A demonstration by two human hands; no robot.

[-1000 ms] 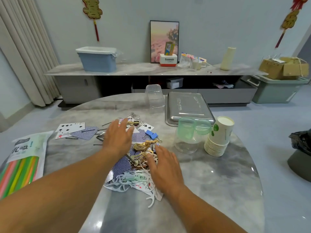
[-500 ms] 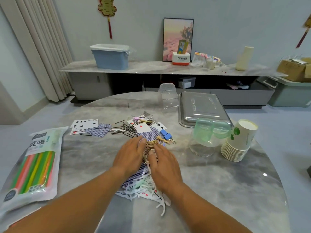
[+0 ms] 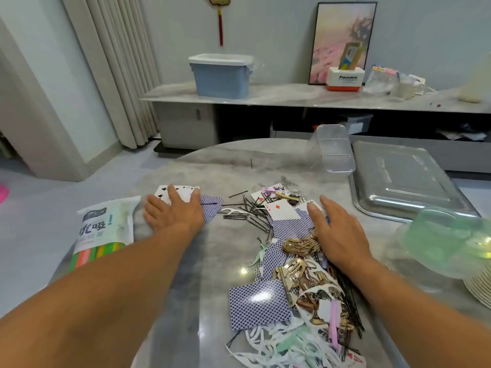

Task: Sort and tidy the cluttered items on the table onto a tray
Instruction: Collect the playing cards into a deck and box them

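My left hand [image 3: 174, 212] flat, open on face-up playing cards [image 3: 170, 193] at 10 o'clock; right hand [image 3: 336, 232] open; steel tray [image 3: 398, 181] at 2 o'clock, nearer right

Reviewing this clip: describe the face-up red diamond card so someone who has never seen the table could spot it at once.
Start at the metal tray on the round table's far right, then look left to the clutter heap. The diamond card lies at the heap's far end, just left of the right hand's fingertips. Neighbouring cards show blue patterned backs; this one shows a white face.

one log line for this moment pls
left hand: flat on face-up cards | right hand: open on clutter pile | tray: bare | stage: gathering
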